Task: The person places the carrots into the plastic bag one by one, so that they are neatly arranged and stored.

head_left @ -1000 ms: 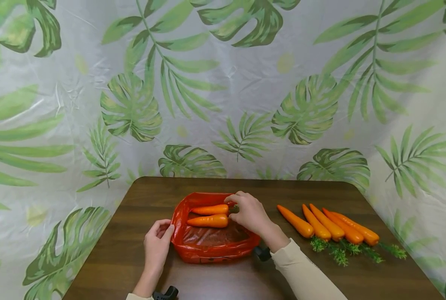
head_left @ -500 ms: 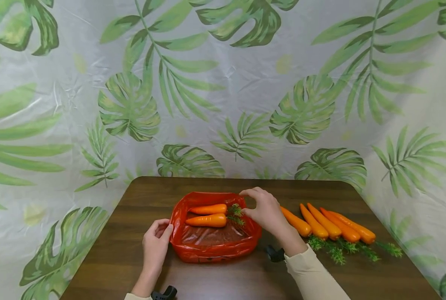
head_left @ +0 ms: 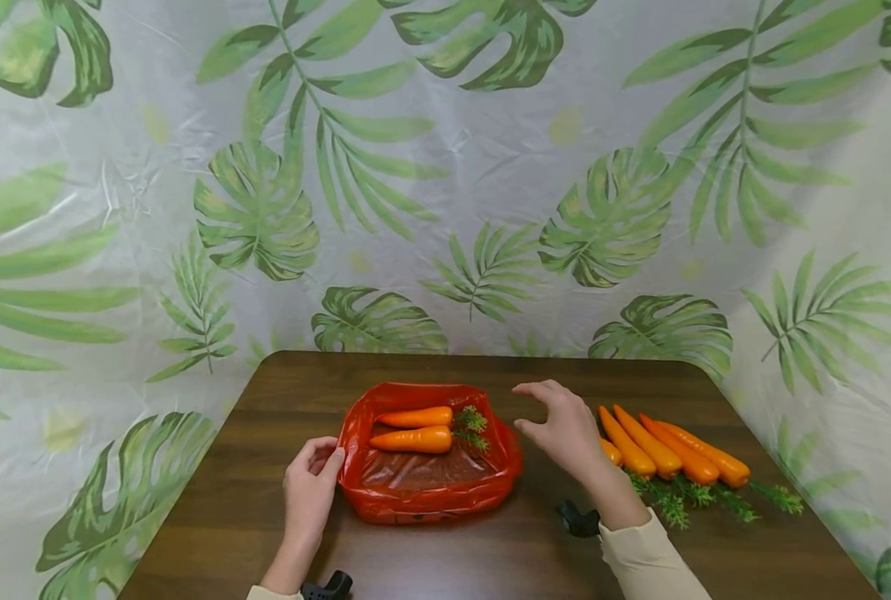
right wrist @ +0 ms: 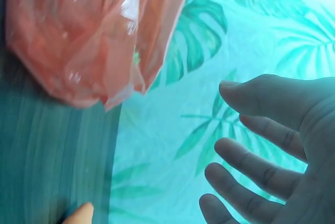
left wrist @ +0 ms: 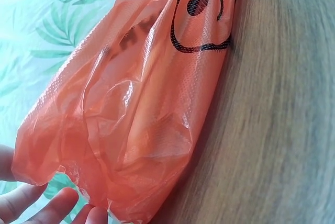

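Observation:
A red plastic bag (head_left: pixel 430 505) stands with its mouth wide on the table. Inside lie two orange carrots with green tops, the rear carrot (head_left: pixel 417 417) and the front carrot (head_left: pixel 411 440), tips pointing left. My left hand (head_left: pixel 312 487) pinches the bag's left rim between thumb and fingers; the left wrist view shows the fingers (left wrist: pixel 55 205) at the edge of the thin plastic. To the right of the bag, my right hand (head_left: pixel 568 433) is in the air with fingers spread and holding nothing. The right wrist view has the bag (right wrist: pixel 68 51) at upper left.
Several carrots (head_left: pixel 658 450) lie side by side on the table's right side, leafy ends toward the front. My right forearm partly hides the leftmost one. A leaf-print sheet (head_left: pixel 490 167) hangs behind the brown wooden table (head_left: pixel 250 467).
My right hand has let go of a carrot's leafy end inside the bag and moved right, out over the table beside it. My left hand keeps its place at the rim.

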A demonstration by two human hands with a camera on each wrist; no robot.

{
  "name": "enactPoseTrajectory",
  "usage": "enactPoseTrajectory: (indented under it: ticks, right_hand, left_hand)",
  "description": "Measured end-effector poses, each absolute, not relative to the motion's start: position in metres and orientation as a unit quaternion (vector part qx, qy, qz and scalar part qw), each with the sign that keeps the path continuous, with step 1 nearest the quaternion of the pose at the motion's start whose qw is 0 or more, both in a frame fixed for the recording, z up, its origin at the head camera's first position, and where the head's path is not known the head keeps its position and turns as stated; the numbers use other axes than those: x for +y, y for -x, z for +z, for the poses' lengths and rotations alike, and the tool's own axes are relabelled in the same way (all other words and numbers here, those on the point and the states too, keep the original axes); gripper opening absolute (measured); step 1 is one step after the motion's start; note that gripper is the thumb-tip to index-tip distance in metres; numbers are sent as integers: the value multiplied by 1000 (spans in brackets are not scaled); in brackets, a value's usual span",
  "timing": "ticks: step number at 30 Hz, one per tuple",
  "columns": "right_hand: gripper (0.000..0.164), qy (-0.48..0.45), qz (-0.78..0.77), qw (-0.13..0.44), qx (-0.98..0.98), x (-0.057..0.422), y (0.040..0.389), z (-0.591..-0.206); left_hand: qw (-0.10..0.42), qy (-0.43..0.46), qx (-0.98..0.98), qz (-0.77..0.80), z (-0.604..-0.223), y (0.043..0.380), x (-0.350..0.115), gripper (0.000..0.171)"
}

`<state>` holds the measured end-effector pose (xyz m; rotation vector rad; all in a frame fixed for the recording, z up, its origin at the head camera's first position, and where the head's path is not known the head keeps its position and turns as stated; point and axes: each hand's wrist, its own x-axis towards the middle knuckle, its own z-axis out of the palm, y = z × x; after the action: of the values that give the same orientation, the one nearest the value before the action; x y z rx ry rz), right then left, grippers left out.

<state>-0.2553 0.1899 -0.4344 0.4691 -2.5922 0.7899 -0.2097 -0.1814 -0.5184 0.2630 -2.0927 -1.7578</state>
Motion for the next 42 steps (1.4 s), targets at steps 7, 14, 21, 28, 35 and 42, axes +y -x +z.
enactPoseTrajectory:
  ticks: [7, 14, 21, 28, 35, 42]
  right_hand:
    - [47, -148, 294, 184, -926, 213, 250, -441]
    - [48, -122, 303, 176, -929, 235, 246, -453]
    - [49, -99, 307, 161, -933, 257, 241, -464]
    - [48, -84, 302, 151, -938, 275, 240, -475]
    - [49, -66, 286, 143, -945, 284, 241, -485]
    - [49, -52, 267, 139, -952, 289, 242, -492]
  left_hand:
    - [194, -92, -746, -631, -517, 209, -183, 22]
    - [188, -93, -749, -629, -518, 209, -183, 22]
    - [186, -94, -749, -629, -519, 209, -182, 21]
    - [191, -96, -750, -626, -520, 210, -182, 20]
    - [193, -99, -750, -625, -520, 211, -182, 19]
    - [190, -102, -751, -624, -519, 210, -181, 20]
